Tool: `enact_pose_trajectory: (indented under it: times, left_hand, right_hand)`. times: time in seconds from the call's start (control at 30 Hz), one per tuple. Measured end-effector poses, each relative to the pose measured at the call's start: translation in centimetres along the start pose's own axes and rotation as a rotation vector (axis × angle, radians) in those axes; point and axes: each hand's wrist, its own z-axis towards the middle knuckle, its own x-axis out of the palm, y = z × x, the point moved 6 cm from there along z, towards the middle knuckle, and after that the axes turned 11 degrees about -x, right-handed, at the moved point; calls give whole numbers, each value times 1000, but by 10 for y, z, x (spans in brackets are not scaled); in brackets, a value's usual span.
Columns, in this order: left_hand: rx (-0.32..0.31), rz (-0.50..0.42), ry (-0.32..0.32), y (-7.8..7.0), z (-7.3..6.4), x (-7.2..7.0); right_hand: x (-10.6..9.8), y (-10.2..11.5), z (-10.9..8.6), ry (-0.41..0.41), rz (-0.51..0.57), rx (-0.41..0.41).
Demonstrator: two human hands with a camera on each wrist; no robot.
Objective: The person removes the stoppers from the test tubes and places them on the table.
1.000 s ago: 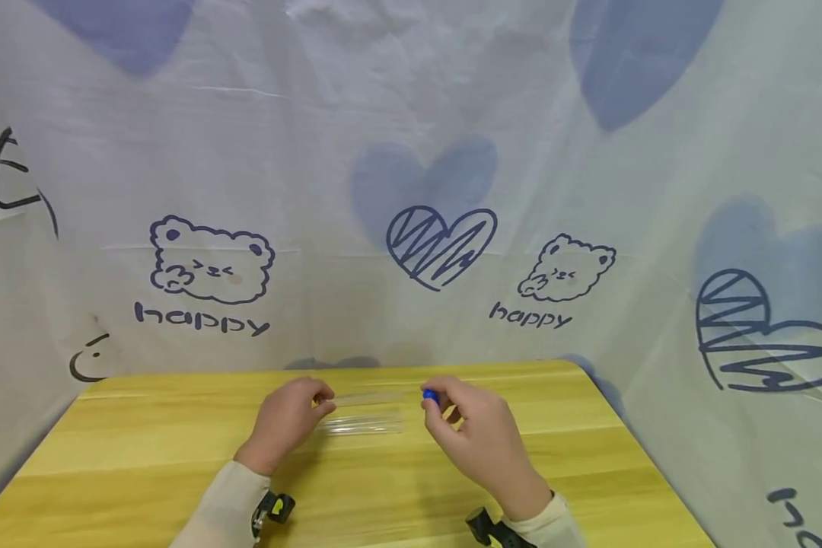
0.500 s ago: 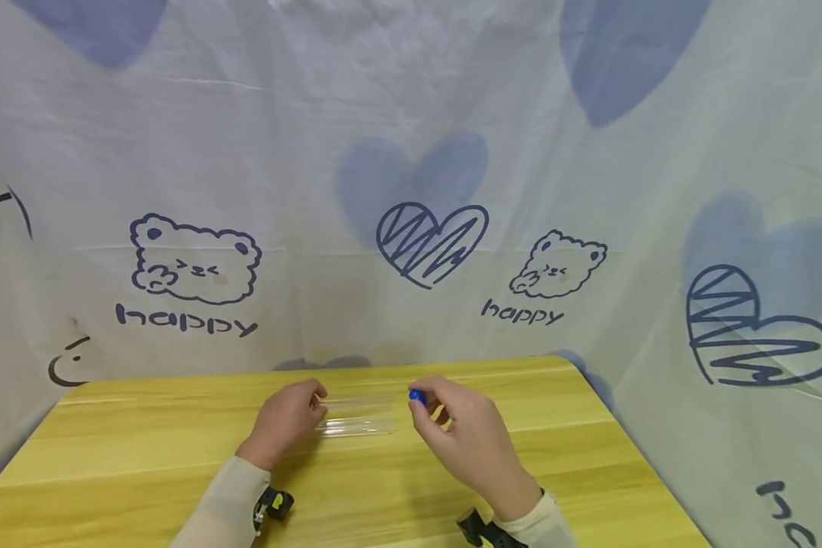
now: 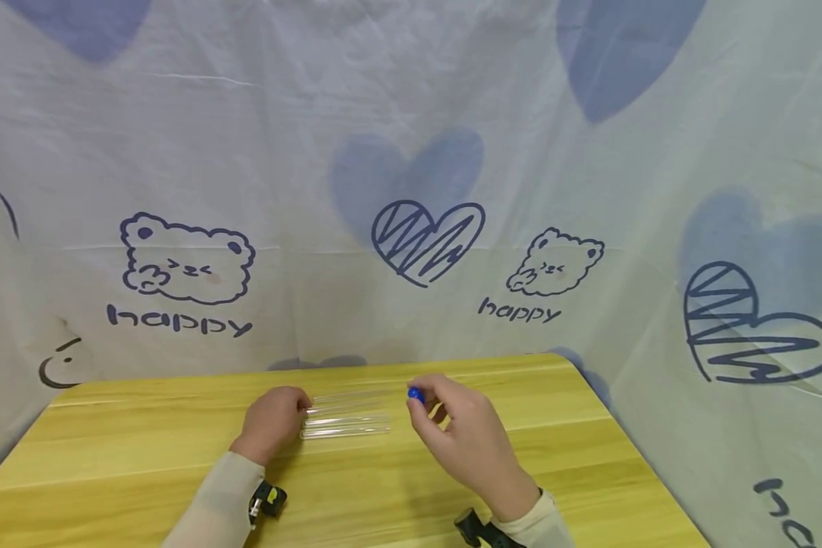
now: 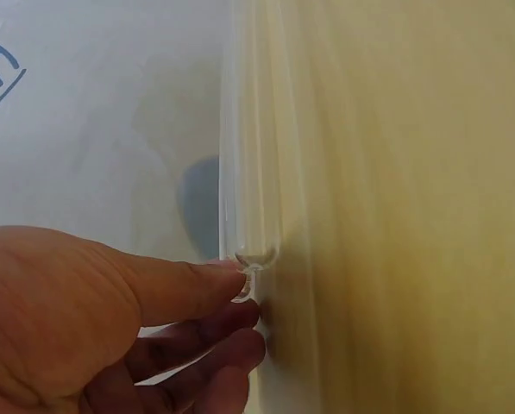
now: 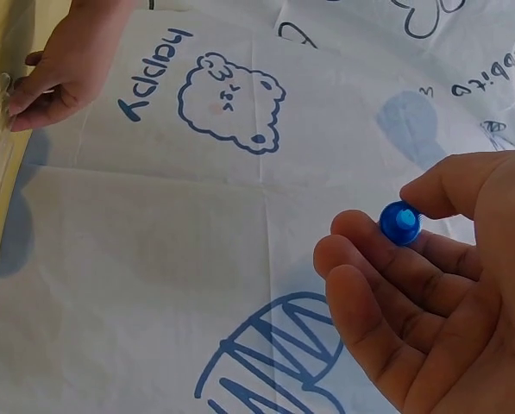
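Observation:
Several clear test tubes (image 3: 345, 434) lie side by side on the wood-patterned table. At their left end, my left hand (image 3: 272, 424) pinches a test tube (image 4: 255, 198) by its rounded bottom, between thumb and fingers. That tube's other end points right, toward my right hand (image 3: 467, 434). A small blue stopper (image 5: 400, 222) sits pinched between the thumb and index finger of my right hand, with a hollow round face showing in the right wrist view. The right hand is held over the table, just right of the tubes' far ends.
The yellow wood-patterned table (image 3: 555, 457) ends at the back against a white cloth (image 3: 301, 152) printed with hearts and bears. More of this cloth hangs at both sides. Each wrist carries a black camera mount (image 3: 267, 500).
My left hand has shifted slightly left and down, and the tube bottoms beside it show more now. The right hand still holds the blue stopper. The head view has turned slightly right.

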Motion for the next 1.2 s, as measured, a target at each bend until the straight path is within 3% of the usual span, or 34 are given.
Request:
enact_pose_trajectory:
  times: [0.2, 0.37, 0.47, 0.6, 0.7, 0.83, 1.0, 1.2]
  left_hand:
    - [14, 18, 36, 0, 1, 2]
    - [37, 8, 41, -1, -7, -8]
    - [66, 15, 36, -7, -17, -24]
    - [84, 39, 50, -23, -36, -61]
    - [55, 31, 76, -30, -51, -92]
    - [22, 14, 77, -33, -68, -119]
    - [5, -10, 0, -33, -77, -138]
    - [-7, -25, -40, -30, -79, -145]
  right_hand:
    - [0, -1, 0, 5, 6, 20]
    - [3, -2, 1, 5, 29, 74]
    - [3, -2, 0, -7, 43, 93]
    - [1, -4, -1, -31, 35, 84]
    - [0, -5, -1, -42, 25, 73]
    - [1, -7, -1, -37, 13, 74]
    - [-1, -11, -2, -30, 5, 89]
    - [-1, -15, -2, -12, -17, 87]
